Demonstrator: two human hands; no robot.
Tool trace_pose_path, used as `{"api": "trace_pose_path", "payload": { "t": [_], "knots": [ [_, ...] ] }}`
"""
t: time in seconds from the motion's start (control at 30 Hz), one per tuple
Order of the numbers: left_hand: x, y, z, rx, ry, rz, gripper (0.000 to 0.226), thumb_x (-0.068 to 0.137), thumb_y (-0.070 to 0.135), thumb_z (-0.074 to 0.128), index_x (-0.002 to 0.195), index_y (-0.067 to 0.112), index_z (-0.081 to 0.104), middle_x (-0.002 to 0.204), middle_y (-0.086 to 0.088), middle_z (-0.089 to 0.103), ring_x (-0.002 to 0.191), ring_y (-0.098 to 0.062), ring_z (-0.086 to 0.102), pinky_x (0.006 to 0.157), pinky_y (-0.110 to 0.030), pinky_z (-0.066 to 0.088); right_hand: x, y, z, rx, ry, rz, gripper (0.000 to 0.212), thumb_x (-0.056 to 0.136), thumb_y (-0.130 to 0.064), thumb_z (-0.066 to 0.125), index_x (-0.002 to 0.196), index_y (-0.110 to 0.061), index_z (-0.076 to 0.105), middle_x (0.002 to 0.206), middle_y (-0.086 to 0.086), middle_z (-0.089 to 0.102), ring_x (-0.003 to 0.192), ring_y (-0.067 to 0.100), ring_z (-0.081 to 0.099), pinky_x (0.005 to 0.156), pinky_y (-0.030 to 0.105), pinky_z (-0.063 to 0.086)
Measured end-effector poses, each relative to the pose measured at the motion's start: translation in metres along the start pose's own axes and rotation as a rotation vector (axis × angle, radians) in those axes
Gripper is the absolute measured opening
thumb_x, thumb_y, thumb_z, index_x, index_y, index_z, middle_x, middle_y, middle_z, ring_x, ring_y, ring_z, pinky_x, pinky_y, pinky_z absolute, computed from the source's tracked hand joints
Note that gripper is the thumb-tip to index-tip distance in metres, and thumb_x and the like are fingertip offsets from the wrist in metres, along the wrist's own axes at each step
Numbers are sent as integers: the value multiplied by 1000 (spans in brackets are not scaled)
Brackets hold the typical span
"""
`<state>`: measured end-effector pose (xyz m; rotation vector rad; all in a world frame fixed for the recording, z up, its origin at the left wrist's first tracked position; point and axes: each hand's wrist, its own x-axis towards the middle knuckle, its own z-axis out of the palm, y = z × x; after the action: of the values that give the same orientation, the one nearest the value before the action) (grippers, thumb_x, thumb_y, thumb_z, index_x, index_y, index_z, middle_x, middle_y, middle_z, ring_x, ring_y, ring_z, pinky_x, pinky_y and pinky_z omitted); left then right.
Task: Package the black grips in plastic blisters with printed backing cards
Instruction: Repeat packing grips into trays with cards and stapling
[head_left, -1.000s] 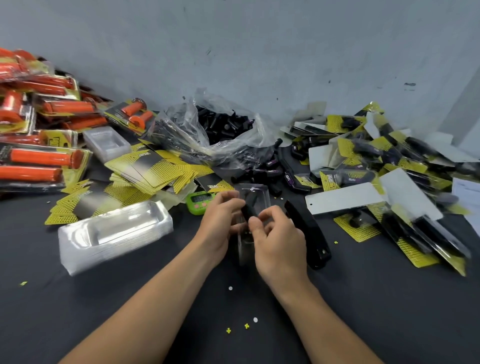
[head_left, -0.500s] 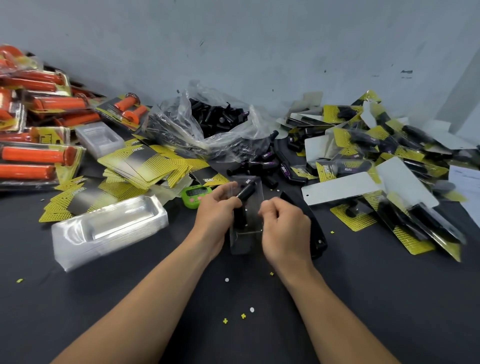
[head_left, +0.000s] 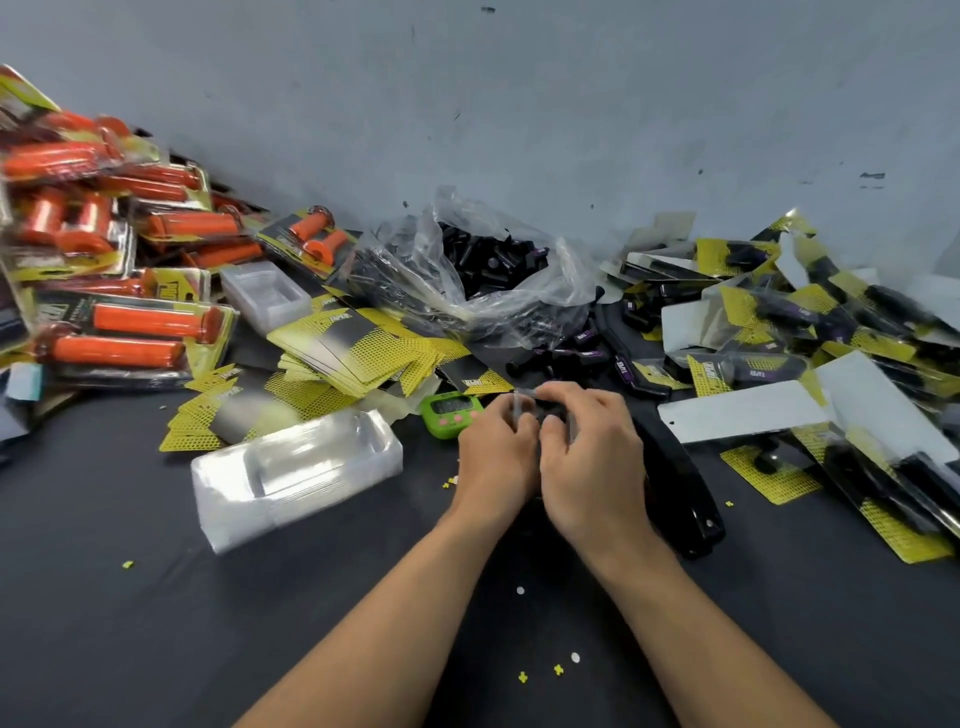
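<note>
**Hands close over the blister**

Both grips are curled shut: left hand (head_left: 493, 457) and right hand (head_left: 592, 467) now pinch the clear blister (head_left: 519, 401) between them, hiding the black handle visible a moment ago. Probably seated; backing cards (head_left: 353, 348) next.

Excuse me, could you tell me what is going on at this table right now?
A person is packing black grips. The left hand and right hand hold a clear blister between them, with what looks like a black grip in it. A bag of loose grips, printed backing cards and a stack of empty blisters lie close by; finished packs are piled at right.
</note>
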<state>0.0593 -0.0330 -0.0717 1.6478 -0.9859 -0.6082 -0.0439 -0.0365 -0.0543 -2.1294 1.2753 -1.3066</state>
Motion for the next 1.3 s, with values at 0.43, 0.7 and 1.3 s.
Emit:
{"api": "trace_pose_path", "payload": {
  "t": [0.43,0.7,1.3],
  "knots": [
    [15,-3,1,460,-24,99,18,104,15,46,91,19,58,84,1,57,81,-24,58,50,-29,23,124,-40,75,-663,-928,-148,65,92,-3,52,154,-24,47,142,9,60,118,32,61,81,31,47],
    [14,-6,5,236,-71,-45,18,100,4,51,86,4,62,91,-19,66,96,-38,65,70,-37,43,119,-29,77,-702,-756,-134,42,90,-7,59,131,-18,66,125,13,68,109,36,65,88,43,54],
    [2,2,3,-137,125,-157,19,100,21,52,91,30,66,85,10,70,79,-10,65,55,-16,44,-56,-1,-37,242,-43,655,73,83,-2,67,126,-58,50,89,-16,72,55,18,71,65,40,55]
  ]
}}
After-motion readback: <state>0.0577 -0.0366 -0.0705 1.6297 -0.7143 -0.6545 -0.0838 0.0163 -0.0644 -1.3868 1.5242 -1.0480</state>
